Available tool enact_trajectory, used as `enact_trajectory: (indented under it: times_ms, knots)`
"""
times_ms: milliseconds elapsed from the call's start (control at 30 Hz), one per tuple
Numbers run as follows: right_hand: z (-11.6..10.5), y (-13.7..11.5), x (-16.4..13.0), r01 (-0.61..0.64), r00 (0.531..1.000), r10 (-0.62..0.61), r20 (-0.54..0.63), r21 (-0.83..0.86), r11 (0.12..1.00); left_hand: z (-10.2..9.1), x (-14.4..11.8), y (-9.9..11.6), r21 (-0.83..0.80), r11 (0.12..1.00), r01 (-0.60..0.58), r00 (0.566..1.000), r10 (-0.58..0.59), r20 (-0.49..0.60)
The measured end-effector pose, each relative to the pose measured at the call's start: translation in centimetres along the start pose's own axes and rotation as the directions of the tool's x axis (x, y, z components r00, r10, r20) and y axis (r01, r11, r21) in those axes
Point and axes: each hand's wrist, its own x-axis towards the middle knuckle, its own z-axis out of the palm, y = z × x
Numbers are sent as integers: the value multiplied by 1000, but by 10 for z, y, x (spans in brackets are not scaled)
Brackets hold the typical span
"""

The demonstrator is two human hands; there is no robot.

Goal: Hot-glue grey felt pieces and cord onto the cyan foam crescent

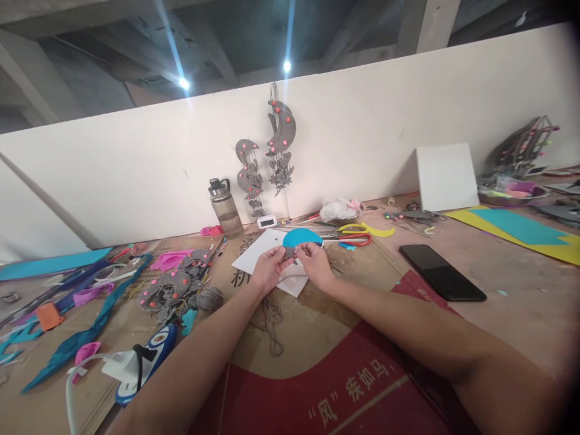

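The left hand (270, 267) is pinching a small grey piece (289, 251) between thumb and fingers, and the right hand (316, 264) is nipping its other side, so each grip is clamping on that one piece. The piece is sitting straight ahead of the person, above the white sheet (252, 258) and just in front of a blue shape (302, 236), which the fingertips are partly hiding. A grey cord (276, 345) is trailing near the left wrist over the cardboard (367, 290) that is covering part of the desk (507, 329) (whether it is joining the piece, I cannot tell).

For good control, the left grip should be acting as the steady side, holding close to the edge, while the right fingertips are making only small, light adjustments. Tugging from both sides would probably be bending or stretching something so small. The cord should be running free rather than catching under a forearm. The red-handled scissors (362, 244) are lying beyond the right hand, leaving the fingers working room.
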Motion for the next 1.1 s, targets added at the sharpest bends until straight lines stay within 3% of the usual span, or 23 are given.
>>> enact_trajectory:
  times_ms: [467,900,1000,1067,1100]
  knots:
    - [0,0,0,-28,999,27,37,29,999,-6,3,-2,72,997,-20,993,11,121]
    - [0,1,2,-25,999,23,37,49,999,2,0,0,65,997,-39,998,36,46]
    - [-2,-1,3,6,1000,-6,0,4,1000,7,-2,-1,229,963,-142,985,161,-64]
    - [-4,-2,4,35,999,-36,-37,-28,999,10,-5,-2,446,860,-249,937,331,-114]
    - [-4,-2,5,44,998,-46,-50,-43,998,10,-7,-2,568,766,-300,900,425,-98]
